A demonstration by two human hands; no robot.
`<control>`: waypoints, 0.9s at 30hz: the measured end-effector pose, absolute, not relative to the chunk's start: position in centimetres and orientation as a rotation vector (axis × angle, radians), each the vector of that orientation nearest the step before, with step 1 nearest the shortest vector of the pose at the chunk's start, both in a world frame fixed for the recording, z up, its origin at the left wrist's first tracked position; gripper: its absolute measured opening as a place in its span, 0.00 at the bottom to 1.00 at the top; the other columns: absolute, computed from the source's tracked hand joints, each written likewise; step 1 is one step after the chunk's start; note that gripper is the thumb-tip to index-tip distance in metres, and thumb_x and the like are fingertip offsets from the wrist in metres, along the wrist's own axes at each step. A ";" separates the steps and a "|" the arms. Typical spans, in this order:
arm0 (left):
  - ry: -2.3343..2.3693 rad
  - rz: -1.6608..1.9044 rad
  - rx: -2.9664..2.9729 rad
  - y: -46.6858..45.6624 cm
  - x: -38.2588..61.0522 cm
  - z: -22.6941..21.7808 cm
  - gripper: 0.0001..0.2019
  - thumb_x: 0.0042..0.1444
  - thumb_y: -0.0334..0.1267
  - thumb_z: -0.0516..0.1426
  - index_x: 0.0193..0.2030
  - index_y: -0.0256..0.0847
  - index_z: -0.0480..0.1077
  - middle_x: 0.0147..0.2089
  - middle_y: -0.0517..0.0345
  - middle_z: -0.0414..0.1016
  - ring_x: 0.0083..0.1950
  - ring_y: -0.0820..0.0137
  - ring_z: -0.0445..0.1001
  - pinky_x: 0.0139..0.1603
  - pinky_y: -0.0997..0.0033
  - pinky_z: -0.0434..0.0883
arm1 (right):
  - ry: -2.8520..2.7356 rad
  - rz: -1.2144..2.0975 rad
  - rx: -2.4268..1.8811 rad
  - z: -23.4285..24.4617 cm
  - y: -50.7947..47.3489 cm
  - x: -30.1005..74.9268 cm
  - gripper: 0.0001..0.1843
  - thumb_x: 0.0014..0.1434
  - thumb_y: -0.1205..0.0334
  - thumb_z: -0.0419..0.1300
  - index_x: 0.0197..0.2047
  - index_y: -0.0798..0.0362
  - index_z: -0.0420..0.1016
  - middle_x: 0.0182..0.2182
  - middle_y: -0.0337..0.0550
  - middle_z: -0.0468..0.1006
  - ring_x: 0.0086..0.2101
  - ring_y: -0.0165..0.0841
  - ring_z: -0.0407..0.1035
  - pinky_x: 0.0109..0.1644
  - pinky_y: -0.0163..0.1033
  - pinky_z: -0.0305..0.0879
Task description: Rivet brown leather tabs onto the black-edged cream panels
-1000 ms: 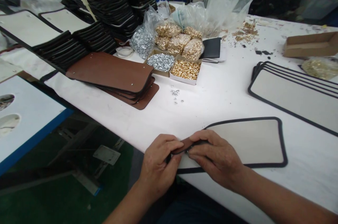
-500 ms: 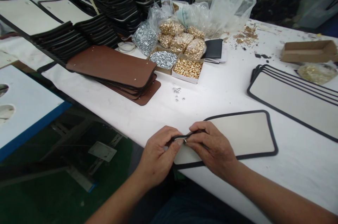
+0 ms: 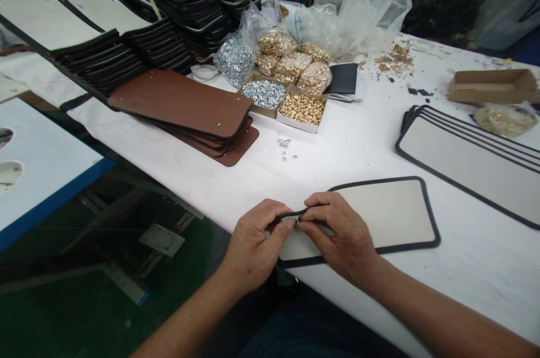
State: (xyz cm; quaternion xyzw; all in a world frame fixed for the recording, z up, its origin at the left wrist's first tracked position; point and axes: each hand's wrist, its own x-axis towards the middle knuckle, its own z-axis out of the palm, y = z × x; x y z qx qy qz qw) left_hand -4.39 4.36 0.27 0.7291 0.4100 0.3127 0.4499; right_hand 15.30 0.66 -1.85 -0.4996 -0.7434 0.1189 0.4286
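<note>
A beige panel with a black bound edge (image 3: pixel 388 212) lies at the near edge of the white table (image 3: pixel 346 150). My left hand (image 3: pixel 255 243) pinches the panel's near left corner, slightly lifted. My right hand (image 3: pixel 337 234) meets it there, fingertips pinched on a small silver fitting at the same corner. Both hands are closed. A few loose silver fittings (image 3: pixel 284 144) lie on the table beyond them.
A stack of brown panels (image 3: pixel 185 108) lies to the left, with black-edged stacks (image 3: pixel 105 54) behind. Boxes of silver (image 3: pixel 262 94) and gold hardware (image 3: pixel 301 108) and bags sit mid-table. More beige panels (image 3: pixel 472 161) and a cardboard tray (image 3: pixel 491 84) are to the right.
The panel corner, folded up showing its brown underside a second ago, now lies flatter. Both hands stayed pinched at the corner, and the view shifted slightly.
</note>
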 end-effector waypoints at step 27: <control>1.019 1.003 1.906 3.6 -4.6 -1.4 0.09 0.66 0.28 0.59 0.49 0.43 0.78 0.46 0.59 0.82 0.47 0.72 0.79 0.52 0.73 0.74 | -1.991 0.318 -1.287 -1.5 1.6 15.4 0.05 0.69 0.65 0.60 0.48 0.51 0.74 0.39 0.44 0.77 0.41 0.35 0.72 0.45 0.43 0.71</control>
